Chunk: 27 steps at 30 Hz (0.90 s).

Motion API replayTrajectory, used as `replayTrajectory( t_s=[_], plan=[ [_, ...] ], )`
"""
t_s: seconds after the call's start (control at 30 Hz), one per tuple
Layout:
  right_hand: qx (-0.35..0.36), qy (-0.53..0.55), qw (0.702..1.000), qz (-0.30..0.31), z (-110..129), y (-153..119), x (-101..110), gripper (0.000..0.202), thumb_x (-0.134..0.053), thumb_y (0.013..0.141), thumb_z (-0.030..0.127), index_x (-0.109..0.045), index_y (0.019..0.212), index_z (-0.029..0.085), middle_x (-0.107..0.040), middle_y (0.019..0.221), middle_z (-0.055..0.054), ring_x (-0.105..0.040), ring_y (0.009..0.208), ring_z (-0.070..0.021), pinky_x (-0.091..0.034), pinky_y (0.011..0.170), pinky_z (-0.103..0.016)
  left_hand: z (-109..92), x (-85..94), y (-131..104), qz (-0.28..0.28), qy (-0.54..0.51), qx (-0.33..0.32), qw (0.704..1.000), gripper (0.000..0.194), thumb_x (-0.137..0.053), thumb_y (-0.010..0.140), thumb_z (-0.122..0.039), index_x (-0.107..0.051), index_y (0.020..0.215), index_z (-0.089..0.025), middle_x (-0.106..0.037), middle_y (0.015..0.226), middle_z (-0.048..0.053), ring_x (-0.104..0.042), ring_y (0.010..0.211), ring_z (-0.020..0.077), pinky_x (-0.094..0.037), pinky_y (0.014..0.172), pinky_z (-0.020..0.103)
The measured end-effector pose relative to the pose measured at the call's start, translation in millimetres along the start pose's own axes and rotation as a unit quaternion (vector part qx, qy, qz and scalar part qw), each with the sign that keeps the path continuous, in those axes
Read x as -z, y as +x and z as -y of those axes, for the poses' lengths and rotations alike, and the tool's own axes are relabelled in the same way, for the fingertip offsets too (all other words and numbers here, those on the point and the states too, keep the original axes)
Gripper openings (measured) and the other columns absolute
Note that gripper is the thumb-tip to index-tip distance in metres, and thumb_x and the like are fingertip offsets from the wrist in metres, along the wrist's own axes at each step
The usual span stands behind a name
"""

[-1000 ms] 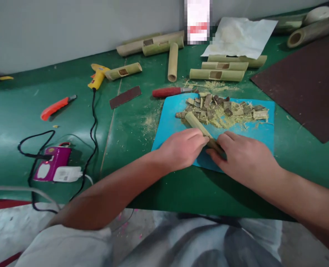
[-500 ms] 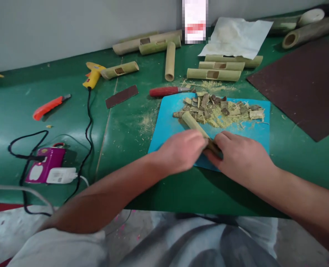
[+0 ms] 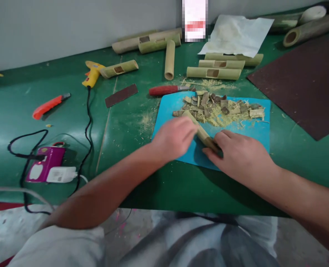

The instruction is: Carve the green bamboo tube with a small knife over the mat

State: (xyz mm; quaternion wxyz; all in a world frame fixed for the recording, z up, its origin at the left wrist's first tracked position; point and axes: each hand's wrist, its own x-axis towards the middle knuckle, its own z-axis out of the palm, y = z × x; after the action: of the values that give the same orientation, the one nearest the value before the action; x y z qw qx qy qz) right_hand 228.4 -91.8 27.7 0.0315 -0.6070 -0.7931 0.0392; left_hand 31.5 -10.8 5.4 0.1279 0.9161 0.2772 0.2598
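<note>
No legible text. White plug adapter (image 3: 61, 174) has a label, print too small to read. Sign (image 3: 194, 20) by wall: pixelated, unreadable.

The left hand (image 3: 178, 138) is blurred, its fingertips indistinct. The right hand (image 3: 240, 150) hides the near end of the bamboo tube (image 3: 201, 134). Pixelation obscures the upright panel (image 3: 194, 16), cut off above.

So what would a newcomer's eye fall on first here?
Probably the blue mat right of centre, heaped with bamboo chips, where the right hand grips a tube with the left hand close by. Then the yellow glue gun farther left, and the magenta box nearer the person.
</note>
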Motion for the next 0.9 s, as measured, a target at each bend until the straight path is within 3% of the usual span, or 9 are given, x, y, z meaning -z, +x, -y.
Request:
replayTrajectory(
  t_s=[0.1,0.2,0.23,0.37,0.5,0.6,0.77,0.9],
  plan=[
    [0.003,0.006,1.0,0.004,-1,1,0,0.025,-0.059,0.089,0.039,-0.058,0.076,0.019,-0.058,0.069,-0.003,-0.044,0.056,-0.0139,-0.016,0.052,-0.029,4,0.3,0,0.02,-0.008,-0.017,1.0,0.025,-0.046,0.102,-0.023,-0.065,0.088,-0.016,-0.068,0.086,0.006,-0.064,0.08,0.017,-0.051,0.072,0.029],
    [-0.006,0.006,1.0,0.006,-1,1,0,0.027,-0.058,0.09,0.042,-0.057,0.076,0.019,-0.056,0.068,-0.002,-0.043,0.056,-0.0138,-0.016,0.052,-0.029,10,0.9,1,-0.065,0.015,0.038,0.997,0.017,-0.052,0.1,-0.02,-0.065,0.089,-0.015,-0.068,0.087,0.006,-0.064,0.082,0.0164,-0.052,0.074,0.028],
    [-0.005,0.005,1.0,0.006,-1,1,0,0.027,-0.058,0.09,0.042,-0.057,0.076,0.019,-0.056,0.069,-0.001,-0.043,0.056,-0.0138,-0.016,0.052,-0.029,11,0.8,1,-0.069,0.015,0.036,0.997,0.017,-0.052,0.099,-0.02,-0.065,0.09,-0.015,-0.069,0.087,0.006,-0.065,0.082,0.0166,-0.052,0.075,0.028],
    [0.002,0.003,1.0,0.003,-2,1,-1,0.026,-0.057,0.09,0.042,-0.057,0.077,0.019,-0.056,0.07,-0.002,-0.043,0.056,-0.0139,-0.015,0.053,-0.03,11,-0.3,1,-0.004,-0.014,-0.02,1.0,0.02,-0.049,0.101,-0.022,-0.065,0.091,-0.015,-0.069,0.086,0.006,-0.064,0.081,0.0163,-0.052,0.073,0.028],
    [0.001,0.002,1.0,-0.001,-1,1,-3,0.027,-0.056,0.09,0.042,-0.057,0.077,0.019,-0.057,0.071,-0.002,-0.044,0.056,-0.014,-0.016,0.052,-0.03,9,0.2,1,-0.054,0.001,0.04,0.998,0.017,-0.052,0.099,-0.019,-0.065,0.089,-0.015,-0.068,0.087,0.006,-0.064,0.083,0.016,-0.052,0.075,0.028],
    [0.006,0.002,1.0,-0.001,-1,1,-3,0.026,-0.058,0.09,0.042,-0.057,0.077,0.019,-0.059,0.072,-0.003,-0.046,0.056,-0.0146,-0.017,0.052,-0.029,6,0.3,0,0.009,-0.031,-0.014,0.999,0.017,-0.051,0.1,-0.019,-0.066,0.094,-0.015,-0.069,0.088,0.006,-0.065,0.083,0.0163,-0.052,0.074,0.027],
    [0.006,-0.004,1.0,-0.004,-1,1,-2,0.027,-0.058,0.09,0.042,-0.058,0.076,0.019,-0.059,0.071,-0.003,-0.048,0.057,-0.0154,-0.017,0.052,-0.029,6,0.1,1,-0.051,-0.003,0.022,0.998,0.017,-0.053,0.099,-0.018,-0.066,0.09,-0.014,-0.069,0.086,0.007,-0.065,0.081,0.0166,-0.052,0.073,0.028],
    [0.01,-0.004,1.0,0.001,-1,2,-1,0.025,-0.058,0.09,0.039,-0.058,0.076,0.018,-0.059,0.071,-0.004,-0.048,0.057,-0.0154,-0.017,0.053,-0.029,8,-1.0,2,0.019,-0.022,-0.036,0.999,0.019,-0.049,0.101,-0.021,-0.067,0.096,-0.016,-0.07,0.09,0.006,-0.066,0.084,0.0169,-0.053,0.073,0.028]
  ],
)
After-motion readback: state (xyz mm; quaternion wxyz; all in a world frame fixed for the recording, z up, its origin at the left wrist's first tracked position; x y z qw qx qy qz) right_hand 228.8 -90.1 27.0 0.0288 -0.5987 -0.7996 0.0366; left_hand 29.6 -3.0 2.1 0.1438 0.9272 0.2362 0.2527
